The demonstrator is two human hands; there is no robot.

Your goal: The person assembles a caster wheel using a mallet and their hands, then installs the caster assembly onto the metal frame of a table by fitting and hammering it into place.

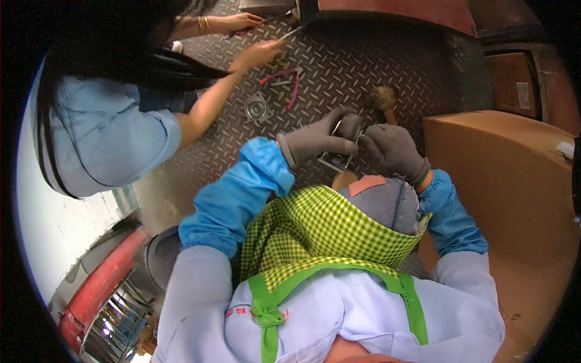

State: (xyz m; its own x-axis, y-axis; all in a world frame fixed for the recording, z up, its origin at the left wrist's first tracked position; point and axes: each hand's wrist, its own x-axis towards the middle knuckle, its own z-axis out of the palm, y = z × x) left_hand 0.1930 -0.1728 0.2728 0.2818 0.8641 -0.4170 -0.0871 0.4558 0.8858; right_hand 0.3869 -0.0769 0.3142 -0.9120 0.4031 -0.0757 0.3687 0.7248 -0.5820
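Observation:
My left hand (pixel 318 139), in a grey glove, grips a caster wheel (pixel 348 128) from its left side, thumb below and fingers above. The caster's metal mounting plate (pixel 334 162) points toward me. Close against the caster's right side is my right hand (pixel 393 151), also gloved, with its fingers curled in at the axle. Whatever lies in those fingertips is too small or hidden to tell. Left of my hands, a metal caster plate (pixel 256 109) with a round centre lies on the floor. Pliers with red handles (pixel 293 91) lie spread open beyond it.
A mallet (pixel 382 100) rests beyond my right hand. At the left a co-worker in a blue shirt (pixel 109 133) reaches in, a thin metal tool (pixel 290 33) in one hand. A large cardboard box (pixel 502 199) stands at my right. Diamond-plate flooring (pixel 339 66) spreads ahead.

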